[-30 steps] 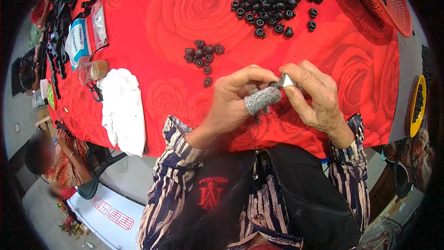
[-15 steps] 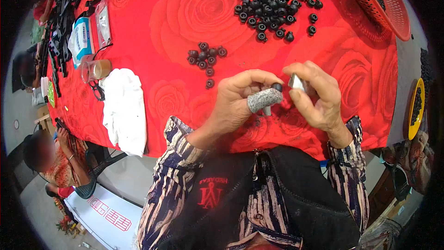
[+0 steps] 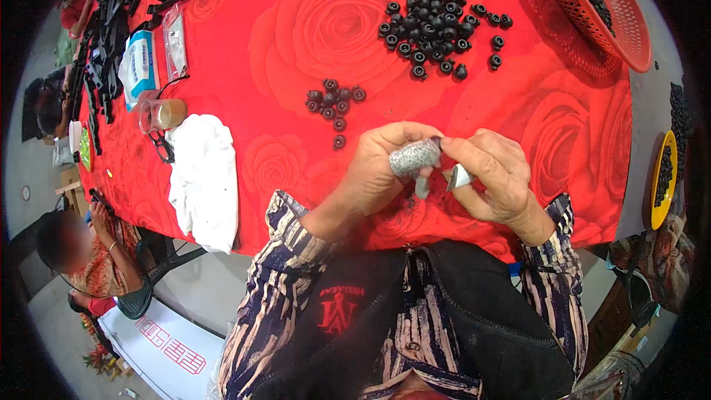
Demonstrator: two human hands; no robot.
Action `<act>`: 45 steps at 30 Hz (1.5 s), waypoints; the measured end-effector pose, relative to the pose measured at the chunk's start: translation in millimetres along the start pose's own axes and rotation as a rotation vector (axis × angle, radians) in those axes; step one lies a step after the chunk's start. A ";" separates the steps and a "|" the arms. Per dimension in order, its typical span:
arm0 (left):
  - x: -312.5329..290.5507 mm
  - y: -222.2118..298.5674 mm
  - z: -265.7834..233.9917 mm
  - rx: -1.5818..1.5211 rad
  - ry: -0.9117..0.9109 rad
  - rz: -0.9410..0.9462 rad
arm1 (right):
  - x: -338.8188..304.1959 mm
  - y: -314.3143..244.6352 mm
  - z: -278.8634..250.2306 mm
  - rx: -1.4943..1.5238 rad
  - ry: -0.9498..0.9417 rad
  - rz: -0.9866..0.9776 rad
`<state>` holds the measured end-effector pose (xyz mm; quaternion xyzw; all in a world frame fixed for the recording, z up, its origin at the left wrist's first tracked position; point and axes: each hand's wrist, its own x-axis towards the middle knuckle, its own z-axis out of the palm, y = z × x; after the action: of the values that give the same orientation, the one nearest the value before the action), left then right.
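Observation:
My left hand [image 3: 379,161] is closed in a pinch on a small round black part, mostly hidden by the fingertips. A grey speckled wrap [image 3: 415,158] covers its thumb, and a pale wrapped fingertip [image 3: 422,187] shows below. My right hand [image 3: 492,172] grips a small flat silvery piece [image 3: 460,177], perhaps a blade, in its curled fingers. One of its fingertips touches the black part beside the left fingers. Ahead to the left lies a small group of similar black parts [image 3: 328,101]; a bigger pile [image 3: 429,22] sits farther off.
On the red rose-patterned tablecloth [image 3: 315,7] lie a white cloth [image 3: 204,181], a cup [image 3: 169,114], a tissue pack [image 3: 139,67] and black strips [image 3: 111,52]. A red basket [image 3: 628,26] stands far right, a yellow tray [image 3: 658,200] beyond the edge. Another person [image 3: 111,252] sits left.
My right hand has moved left and in against the left hand, its fingertip now at the black part. The silvery piece has tilted and dropped lower. The whole view has shifted slightly.

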<state>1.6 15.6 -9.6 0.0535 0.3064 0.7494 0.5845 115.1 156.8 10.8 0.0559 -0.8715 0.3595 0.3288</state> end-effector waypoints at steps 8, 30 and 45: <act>-2.5 10.0 1.0 0.208 0.006 0.159 | 11.2 -7.0 -14.4 0.171 -0.115 0.316; -2.4 9.6 5.8 0.432 0.023 0.144 | 5.2 -5.6 -6.6 0.053 -0.090 0.351; -4.3 10.1 8.6 0.398 0.027 0.126 | 4.9 -5.8 -6.1 0.049 -0.075 0.358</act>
<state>-1.7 13.7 3.8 0.1769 0.4524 0.7098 0.5101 116.5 157.3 20.4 -0.0786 -0.8701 0.4312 0.2254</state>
